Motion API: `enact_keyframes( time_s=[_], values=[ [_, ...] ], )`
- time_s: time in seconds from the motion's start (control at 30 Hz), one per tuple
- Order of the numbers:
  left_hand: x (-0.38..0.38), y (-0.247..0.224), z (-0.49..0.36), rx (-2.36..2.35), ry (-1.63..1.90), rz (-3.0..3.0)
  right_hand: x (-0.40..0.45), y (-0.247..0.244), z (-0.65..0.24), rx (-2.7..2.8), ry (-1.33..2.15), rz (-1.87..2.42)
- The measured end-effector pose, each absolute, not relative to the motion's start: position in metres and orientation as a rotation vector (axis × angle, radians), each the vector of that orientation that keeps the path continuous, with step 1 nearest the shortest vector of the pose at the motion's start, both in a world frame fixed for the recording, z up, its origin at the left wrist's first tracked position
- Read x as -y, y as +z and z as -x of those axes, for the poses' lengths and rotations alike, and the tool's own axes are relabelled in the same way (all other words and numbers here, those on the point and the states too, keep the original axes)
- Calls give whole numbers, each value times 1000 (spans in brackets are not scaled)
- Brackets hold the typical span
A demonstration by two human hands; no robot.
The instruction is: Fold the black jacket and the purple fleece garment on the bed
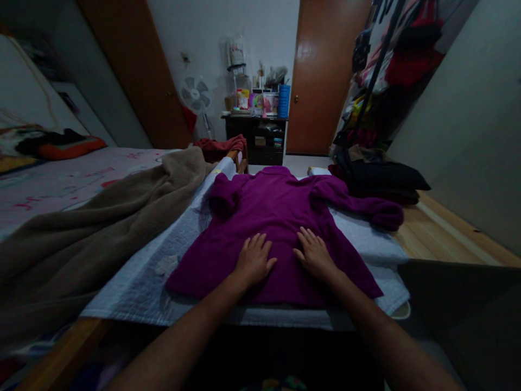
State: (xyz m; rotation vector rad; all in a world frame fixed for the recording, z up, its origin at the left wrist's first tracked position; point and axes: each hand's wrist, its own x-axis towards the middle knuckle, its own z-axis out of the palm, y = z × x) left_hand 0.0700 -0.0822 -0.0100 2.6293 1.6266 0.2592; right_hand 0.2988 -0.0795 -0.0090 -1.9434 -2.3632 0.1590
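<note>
Your left hand (254,260) and right hand (316,255) rest palm down at the lower centre of the frame, their fingers (255,242) released and loosely spread on the purple shirt (277,206). The shirt lies flat across the centre, over a pale blue cloth (134,298). Beyond your hands, a brown blanket (106,217) sprawls at left, dark folded clothes (380,176) are stacked at right, and a fan (196,95) stands upper left of centre.
</note>
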Motion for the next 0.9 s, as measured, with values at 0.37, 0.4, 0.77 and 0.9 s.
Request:
enact_keyframes(
  time_s=[0.37,0.4,0.77,0.9],
  values=[
    [52,15,-89,-1403,-3,-2595,21,49,-345,2398,224,2247],
    [40,20,-92,-1422,19,-2587,8,56,-349,2376,185,2238],
    [-90,-23,-116,-1697,329,-2512,-130,54,-381,1887,-354,2369],
    [-92,-52,-114,-1762,334,-2493,-155,53,-402,1923,-80,2507]
  ],
)
